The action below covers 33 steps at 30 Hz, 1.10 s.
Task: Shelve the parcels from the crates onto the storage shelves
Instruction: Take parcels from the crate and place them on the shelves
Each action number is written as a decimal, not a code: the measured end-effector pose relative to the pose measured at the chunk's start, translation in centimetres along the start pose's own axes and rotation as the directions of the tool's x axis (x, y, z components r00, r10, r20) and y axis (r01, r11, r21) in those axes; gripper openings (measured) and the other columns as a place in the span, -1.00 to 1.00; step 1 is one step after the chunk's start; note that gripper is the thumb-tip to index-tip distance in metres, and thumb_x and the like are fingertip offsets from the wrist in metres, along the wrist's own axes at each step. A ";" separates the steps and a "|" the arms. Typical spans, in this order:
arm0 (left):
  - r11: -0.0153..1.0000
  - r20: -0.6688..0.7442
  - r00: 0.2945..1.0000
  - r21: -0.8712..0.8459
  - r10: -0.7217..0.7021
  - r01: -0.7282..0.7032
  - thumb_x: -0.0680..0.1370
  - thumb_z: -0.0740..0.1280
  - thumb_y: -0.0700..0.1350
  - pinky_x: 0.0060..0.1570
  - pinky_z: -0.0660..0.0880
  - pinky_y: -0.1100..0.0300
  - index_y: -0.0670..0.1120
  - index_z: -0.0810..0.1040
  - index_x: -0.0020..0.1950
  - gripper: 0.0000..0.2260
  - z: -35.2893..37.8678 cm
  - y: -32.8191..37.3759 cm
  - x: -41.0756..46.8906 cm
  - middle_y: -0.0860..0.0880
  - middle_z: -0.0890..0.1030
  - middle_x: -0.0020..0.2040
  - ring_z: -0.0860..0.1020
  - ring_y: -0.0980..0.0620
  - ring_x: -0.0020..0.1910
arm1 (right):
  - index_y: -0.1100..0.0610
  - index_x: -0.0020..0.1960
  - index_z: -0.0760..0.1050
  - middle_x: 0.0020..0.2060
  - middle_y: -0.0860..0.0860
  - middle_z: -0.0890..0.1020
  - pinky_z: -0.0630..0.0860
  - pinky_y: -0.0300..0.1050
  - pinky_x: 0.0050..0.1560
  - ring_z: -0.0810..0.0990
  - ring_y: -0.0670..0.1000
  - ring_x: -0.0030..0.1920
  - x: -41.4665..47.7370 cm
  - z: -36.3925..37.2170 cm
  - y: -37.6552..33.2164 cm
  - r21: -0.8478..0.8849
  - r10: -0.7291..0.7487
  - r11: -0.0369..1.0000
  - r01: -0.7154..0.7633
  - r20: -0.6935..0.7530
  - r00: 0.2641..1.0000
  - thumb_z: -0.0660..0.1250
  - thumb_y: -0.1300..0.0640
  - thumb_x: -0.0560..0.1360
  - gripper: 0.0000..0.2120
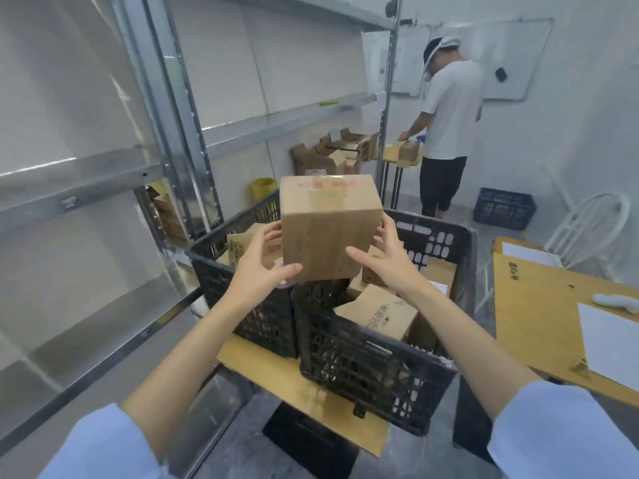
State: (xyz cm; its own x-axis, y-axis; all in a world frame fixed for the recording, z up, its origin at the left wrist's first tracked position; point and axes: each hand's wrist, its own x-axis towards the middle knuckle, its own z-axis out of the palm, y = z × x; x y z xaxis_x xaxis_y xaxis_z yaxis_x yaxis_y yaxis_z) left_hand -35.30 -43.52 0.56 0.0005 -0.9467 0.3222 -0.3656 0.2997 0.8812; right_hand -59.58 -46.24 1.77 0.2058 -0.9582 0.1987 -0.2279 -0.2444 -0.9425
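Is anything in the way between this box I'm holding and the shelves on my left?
Nothing visible. The left hand and right hand hold the box above the crates; open air separates it from the shelves.

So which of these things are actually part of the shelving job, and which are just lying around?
In the job: cardboard parcel, held by left hand and right hand; black crates; other parcels inside; metal storage shelves.
Lying about: white chair; whiteboard; sheet of paper on side table; yellow bin.

Crates [363, 361] on table [276, 378], shelves [103, 181] left
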 end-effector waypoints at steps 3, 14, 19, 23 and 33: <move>0.998 -0.073 0.996 0.036 -0.042 0.044 0.44 0.52 -0.05 0.09 0.39 0.37 0.19 0.29 0.32 -0.43 -2.2 0.1 -1.8 0.24 0.43 0.25 0.43 0.38 0.17 | -0.13 0.49 0.01 0.45 -0.02 0.34 0.31 -0.15 0.27 0.34 -0.08 0.36 0.3 1.9 -0.9 -0.004 -0.017 1.000 0.017 0.049 0.999 0.47 -0.01 0.47 -0.21; 0.980 -0.293 0.949 0.126 -0.113 0.155 0.39 0.51 0.18 0.20 0.39 0.18 0.23 0.14 0.51 -0.20 -11.8 0.2 -9.3 0.15 0.35 0.37 0.44 0.12 0.27 | -0.09 0.44 0.05 0.42 0.02 0.38 0.37 -0.03 0.39 0.43 0.00 0.37 1.7 12.4 -4.5 0.133 -0.052 0.991 0.006 0.346 0.937 0.31 -0.06 0.58 -0.43; 0.966 -0.416 0.896 0.126 -0.156 0.227 0.33 0.47 0.26 0.35 0.37 0.02 0.17 0.15 0.54 -0.14 -16.2 0.2 -13.5 0.06 0.32 0.47 0.37 0.02 0.39 | -0.13 0.59 -0.07 0.54 -0.07 0.23 0.19 -0.12 0.37 0.26 -0.04 0.47 0.8 17.6 -6.7 0.065 -0.116 0.993 0.096 0.487 0.866 0.37 0.08 0.57 -0.21; 0.973 -0.516 0.841 0.051 -0.166 0.223 0.46 0.50 -0.06 0.22 0.42 0.36 0.10 0.23 0.51 -0.30 -19.8 0.1 -17.8 0.04 0.33 0.38 0.40 0.05 0.34 | -0.19 0.60 -0.10 0.55 -0.10 0.21 0.23 -0.04 0.42 0.24 -0.06 0.48 -0.4 22.4 -8.4 0.044 -0.213 0.971 0.234 0.602 0.770 0.44 0.18 0.52 -0.09; 0.976 -0.675 0.719 -0.013 -0.168 0.216 0.45 0.49 -0.23 0.10 0.40 0.50 0.03 0.24 0.35 -0.40 -27.5 2.1 -31.0 0.16 0.35 0.32 0.36 0.07 0.37 | -0.08 0.50 0.02 0.29 -0.27 0.35 0.38 -0.58 0.01 0.40 -0.26 0.25 -7.8 34.3 -12.9 0.180 -0.307 0.947 0.264 0.747 0.590 0.54 0.23 0.42 -0.10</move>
State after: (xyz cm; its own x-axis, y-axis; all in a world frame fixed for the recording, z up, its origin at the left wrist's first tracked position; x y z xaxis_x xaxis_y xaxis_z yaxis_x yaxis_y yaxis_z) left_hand -10.47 -10.29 1.91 0.6896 -0.6511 0.3171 -0.3448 0.0898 0.9344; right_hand -25.58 -30.48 3.11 0.9022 -0.3792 0.2055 0.0099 -0.4582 -0.8888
